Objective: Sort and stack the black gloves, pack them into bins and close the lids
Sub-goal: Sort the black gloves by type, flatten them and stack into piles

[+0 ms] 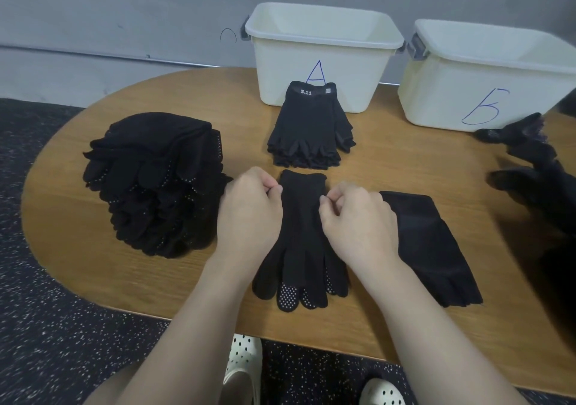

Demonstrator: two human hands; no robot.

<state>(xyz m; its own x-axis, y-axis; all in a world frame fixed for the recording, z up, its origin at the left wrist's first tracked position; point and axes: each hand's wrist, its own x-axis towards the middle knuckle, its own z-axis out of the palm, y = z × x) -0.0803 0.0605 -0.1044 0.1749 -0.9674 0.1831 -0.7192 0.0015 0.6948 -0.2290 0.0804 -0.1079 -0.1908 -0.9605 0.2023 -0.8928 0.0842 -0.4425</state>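
Right now both hands sit on the black knit glove with white grip dots, laid flat mid-table on the oval wooden table, its long axis running away from the person, cuff far, fingertips near. The left hand pinches the cuff's left edge and the right hand pinches the right edge. Both look equally near; the stack by the cream plastic bin marked A lies straight ahead.
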